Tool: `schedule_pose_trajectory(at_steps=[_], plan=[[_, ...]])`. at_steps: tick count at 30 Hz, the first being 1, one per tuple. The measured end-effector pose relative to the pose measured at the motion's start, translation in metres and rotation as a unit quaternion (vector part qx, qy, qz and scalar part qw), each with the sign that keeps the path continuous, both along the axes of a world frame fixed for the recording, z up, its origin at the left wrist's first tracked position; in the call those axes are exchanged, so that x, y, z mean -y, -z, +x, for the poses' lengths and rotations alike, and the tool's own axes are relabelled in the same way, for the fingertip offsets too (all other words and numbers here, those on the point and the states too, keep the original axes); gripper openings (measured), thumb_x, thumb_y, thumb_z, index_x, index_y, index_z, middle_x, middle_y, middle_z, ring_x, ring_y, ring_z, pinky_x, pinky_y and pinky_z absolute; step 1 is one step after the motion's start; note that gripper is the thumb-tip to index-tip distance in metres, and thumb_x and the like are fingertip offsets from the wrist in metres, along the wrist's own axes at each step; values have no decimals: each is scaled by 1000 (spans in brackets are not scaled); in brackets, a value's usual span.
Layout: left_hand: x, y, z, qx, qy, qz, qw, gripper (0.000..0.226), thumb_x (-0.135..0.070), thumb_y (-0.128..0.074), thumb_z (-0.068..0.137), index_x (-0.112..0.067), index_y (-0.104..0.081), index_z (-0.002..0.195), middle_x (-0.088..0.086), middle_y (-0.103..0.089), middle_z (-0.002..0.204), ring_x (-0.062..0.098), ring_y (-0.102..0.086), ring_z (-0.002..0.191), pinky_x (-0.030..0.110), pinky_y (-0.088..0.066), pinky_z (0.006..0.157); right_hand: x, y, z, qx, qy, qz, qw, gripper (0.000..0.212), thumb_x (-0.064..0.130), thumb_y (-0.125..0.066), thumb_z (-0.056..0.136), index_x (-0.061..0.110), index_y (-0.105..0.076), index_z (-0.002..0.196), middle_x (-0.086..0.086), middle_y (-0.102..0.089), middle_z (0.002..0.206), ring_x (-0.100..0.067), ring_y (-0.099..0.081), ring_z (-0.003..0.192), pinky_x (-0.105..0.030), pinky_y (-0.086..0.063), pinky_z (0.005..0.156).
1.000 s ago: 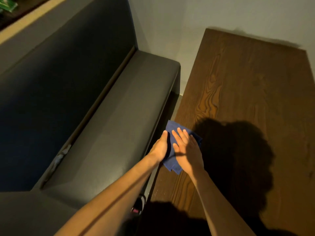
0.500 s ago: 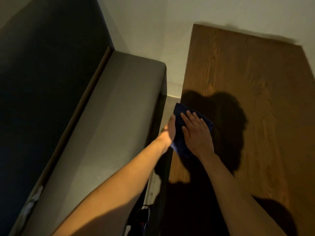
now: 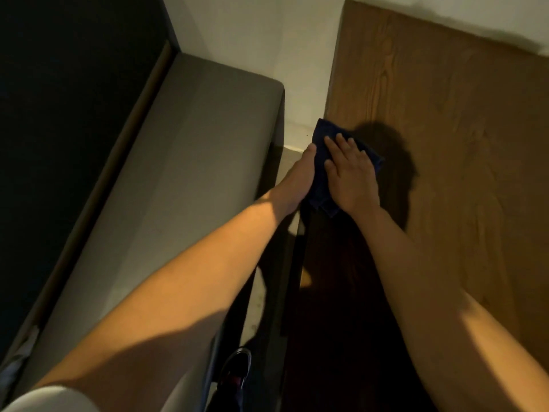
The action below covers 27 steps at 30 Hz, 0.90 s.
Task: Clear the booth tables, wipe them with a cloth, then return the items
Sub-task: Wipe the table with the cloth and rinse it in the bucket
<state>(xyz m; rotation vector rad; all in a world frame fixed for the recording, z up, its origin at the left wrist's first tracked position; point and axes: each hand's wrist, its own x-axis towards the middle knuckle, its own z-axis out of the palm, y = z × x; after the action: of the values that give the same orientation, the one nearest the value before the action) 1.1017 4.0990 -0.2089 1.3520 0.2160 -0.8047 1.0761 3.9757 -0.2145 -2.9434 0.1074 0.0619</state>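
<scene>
Cloth [image 3: 319,165], dark blue, lies on the left edge of a wooden desk [image 3: 445,144].
Head view: the right hand [image 3: 350,173] presses it flat, fingers straight, grip wide; the left hand [image 3: 300,176] touches the cloth at the desk's edge, its grip hidden. A grey booth seat [image 3: 178,173] stands left, a dark shoe [image 3: 236,370] on the floor below.

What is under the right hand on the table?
The right hand presses flat on a dark blue cloth at the wooden table edge; the surface beneath the cloth is hidden.
</scene>
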Motion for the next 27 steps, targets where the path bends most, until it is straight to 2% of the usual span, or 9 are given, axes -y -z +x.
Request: schedule_pose_trajectory(at_steps=[2,5,7,11,15,18,20,23,27], plan=[[-2,1,-14,4,-8,-4,1000,59,-54,-21,108,-21,-47,149,8,-61,138,22,-61,117,35,-51,95,-6,-3,-10,-2,3,8,1000,50,30,-27,109,23,-23,158,-4,-18,166,-21,-11,154,-39,-5,123],[-12,5,-44,10,-19,3,1000,62,-60,-28,103,-24,-46,150,7,-59,141,22,-59,125,45,-43,112,-15,-6,-41,-3,-1,19,1000,50,31,-27,109,25,-22,158,-2,-17,166,-19,-9,154,-36,-2,123],[-22,4,-70,4,-19,-4,1000,61,-59,-29,104,-23,-46,150,8,-59,141,23,-58,126,45,-41,114,-23,-8,-69,-9,-12,24,1000,50,32,-27,109,26,-22,158,-1,-16,167,-18,-7,154,-35,1,122],[-42,-10,-135,-24,-24,-7,999,56,-46,-22,110,-15,-46,150,12,-57,143,26,-56,127,34,-45,103,-41,-9,-132,-18,-24,29,999,50,32,-26,108,27,-21,158,0,-16,166,-17,-7,154,-33,2,121],[-58,-31,-209,-42,-65,-7,997,52,-34,-20,112,-7,-40,152,17,-48,150,30,-47,137,30,-41,104,-62,-7,-202,-19,-42,21,999,49,33,-22,108,28,-25,157,0,-19,166,-18,-10,154,-34,2,120],[-73,-40,-273,-32,-114,-51,992,47,-18,-20,111,6,-36,149,22,-40,154,31,-38,144,15,-47,85,-80,-6,-261,-35,-44,22,998,49,32,-26,108,28,-24,157,2,-15,167,-17,-7,154,-36,-2,123],[-88,-33,-312,-26,-98,-46,994,47,-20,-23,112,6,-43,146,16,-46,149,22,-46,134,7,-46,78,-91,-6,-298,-34,-52,22,998,51,33,-22,107,26,-25,157,0,-18,166,-18,-10,154,-37,-5,123],[-116,-17,-369,-15,-49,45,998,49,-38,-31,110,-8,-63,130,12,-65,130,17,-61,115,20,-50,87,-112,-7,-363,-30,-63,14,997,64,40,-7,98,24,-29,156,-3,-23,165,-21,-15,153,-41,-14,122],[-137,-15,-438,-21,-27,124,992,57,-54,-31,105,-15,-69,123,12,-71,119,25,-68,104,38,-51,98,-134,-3,-433,-39,-63,14,997,58,38,-19,99,23,-34,153,-4,-32,161,-24,-25,151,-46,-27,119]])
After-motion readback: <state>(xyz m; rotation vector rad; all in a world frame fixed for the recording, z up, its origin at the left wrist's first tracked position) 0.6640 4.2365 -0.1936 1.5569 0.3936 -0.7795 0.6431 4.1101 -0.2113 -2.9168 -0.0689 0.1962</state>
